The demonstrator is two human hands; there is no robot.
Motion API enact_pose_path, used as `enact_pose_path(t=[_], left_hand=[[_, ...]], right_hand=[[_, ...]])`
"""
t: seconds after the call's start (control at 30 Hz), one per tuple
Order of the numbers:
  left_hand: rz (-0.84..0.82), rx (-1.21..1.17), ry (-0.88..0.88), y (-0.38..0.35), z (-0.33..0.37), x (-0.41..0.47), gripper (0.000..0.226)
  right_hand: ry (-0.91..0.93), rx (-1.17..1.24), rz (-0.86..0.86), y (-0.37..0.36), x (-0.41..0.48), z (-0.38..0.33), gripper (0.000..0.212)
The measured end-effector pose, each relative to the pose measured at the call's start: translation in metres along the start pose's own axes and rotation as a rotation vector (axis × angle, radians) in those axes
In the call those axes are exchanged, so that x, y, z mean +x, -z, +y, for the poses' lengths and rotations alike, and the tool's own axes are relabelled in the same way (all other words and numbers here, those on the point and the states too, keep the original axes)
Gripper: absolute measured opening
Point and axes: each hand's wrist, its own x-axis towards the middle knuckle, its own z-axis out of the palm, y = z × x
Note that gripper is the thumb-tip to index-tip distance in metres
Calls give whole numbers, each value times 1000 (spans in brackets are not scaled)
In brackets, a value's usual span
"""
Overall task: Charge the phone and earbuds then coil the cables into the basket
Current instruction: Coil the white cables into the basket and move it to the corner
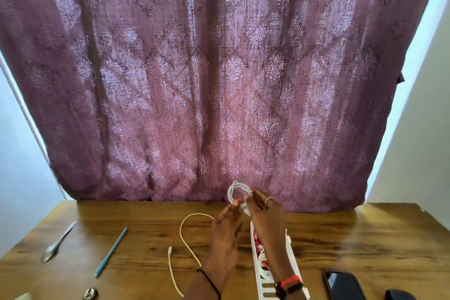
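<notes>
From the head view we see both hands raised above the wooden tabletop (pixel 341 234), close in front of a purple curtain (pixel 219 80). The right hand (pixel 261 204) has its fingers (pixel 253 198) curled round a small white coil of cable (pixel 237 190), held up off the wood, we judge, so that each new loop can be laid on freely. The left hand (pixel 226 229) reaches up beside it, its fingers (pixel 233 203) nearly straight and their tips against the coil, apparently steadying the turns and feeding in slack. The uncoiled part of the cable sweeps in a wide curve over the tabletop to the left of that hand, and a white strand ending in a plug (pixel 170 249) lies just beyond; whether both are one cable we cannot tell, since the forearm hides the join. The white slotted basket (pixel 256 265) sits right under the right forearm, near enough for the finished coil to drop straight in, and another white loop seems to lie inside already. The phone (pixel 343 285) and a dark rounded earbuds case (pixel 399 295) rest to the right with nothing plugged in, so we take it that coiling is the step in hand. A spoon (pixel 57 243) and a blue pen (pixel 110 252) lie well apart to the left.
</notes>
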Motion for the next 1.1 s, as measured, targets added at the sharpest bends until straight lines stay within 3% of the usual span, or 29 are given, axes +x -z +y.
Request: enact_pose_path(t=[0.1,0.33,0.47,0.6,0.8,0.93,1.1], left_hand=[[-5,13,31,1,-3,0,16],[19,46,108,-2,-9,-1,23],[17,86,127,-3,-5,3,30],[16,135,140,-1,-1,6,25],[-29,-29,279,6,4,7,17],[-25,-71,329,13,11,11,17],[-58,-75,320,20,12,16,11]], right_hand=[[23,-43,30,-1,-3,3,32],[-19,-32,105,-4,-6,8,9],[-52,20,124,-2,-4,7,12],[-63,69,59,1,-2,6,10],[-1,240,-154,8,0,3,31],[-26,268,-345,12,3,3,34],[-79,353,-407,23,4,-4,40]])
